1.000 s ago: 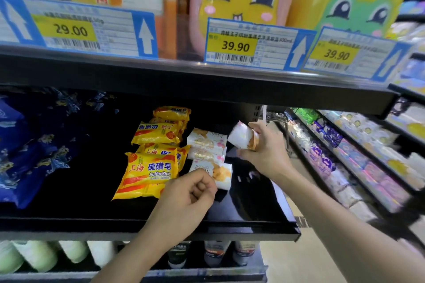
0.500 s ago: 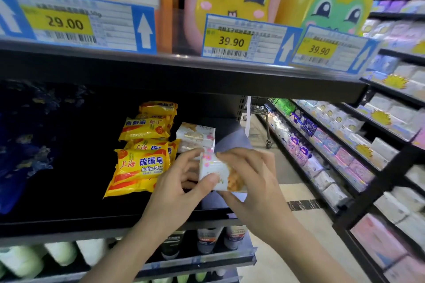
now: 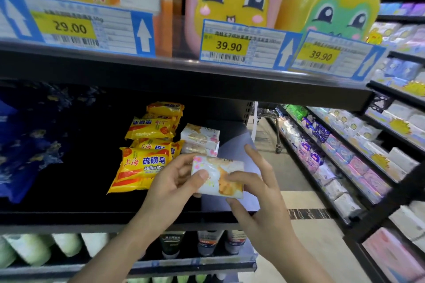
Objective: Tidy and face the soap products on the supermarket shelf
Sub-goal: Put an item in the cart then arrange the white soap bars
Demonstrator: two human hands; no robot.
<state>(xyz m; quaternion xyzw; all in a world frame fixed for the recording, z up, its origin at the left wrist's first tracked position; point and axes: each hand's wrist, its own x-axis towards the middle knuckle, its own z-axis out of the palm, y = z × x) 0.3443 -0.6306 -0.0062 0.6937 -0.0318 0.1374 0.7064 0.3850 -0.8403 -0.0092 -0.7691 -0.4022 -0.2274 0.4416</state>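
Both hands hold one white soap bar at the shelf front

The left hand (image 3: 170, 188) and right hand (image 3: 259, 204) grasp the white soap bar (image 3: 218, 176) above the shelf (image 3: 69, 213) edge, unplaced; behind, the white bar stack (image 3: 200, 139) looks tidy; the yellow sulfur soap packs (image 3: 147, 161) lie askew, probably still to face; the deep shelf is too dark to read.

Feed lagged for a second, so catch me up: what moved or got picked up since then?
The right hand brought its white soap bar down from beside the shelf to the front; the left hand, which was curled near the stack, now grips it too. The yellow sulfur soap packs and white stack stayed put.
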